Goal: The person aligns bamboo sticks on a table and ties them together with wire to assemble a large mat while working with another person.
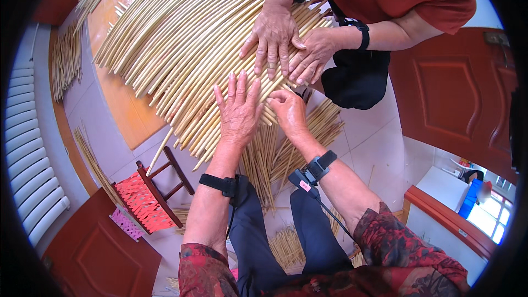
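Note:
A wide layer of pale, straight stalks [181, 49], laid side by side, fans out over the tabletop and past its edge. My left hand [239, 109] lies flat on the stalks near their near end, fingers spread. Beside it on the right, my right hand [289, 111] is closed at the edge of the layer, thumb and fingers pressed together. What they pinch is hidden. Facing me, a co-worker presses one hand [273, 38] flat on the stalks, just beyond my fingers. The co-worker's other hand [313, 56] rests on the edge close to my right hand.
An orange-brown wooden table [132, 124] carries the layer. More stalks [264, 159] stand in bundles below, beside my knees. A small chair with a red woven seat [147, 203] is at lower left. A white radiator [30, 154] lines the left wall; a red-brown door [448, 93] is at right.

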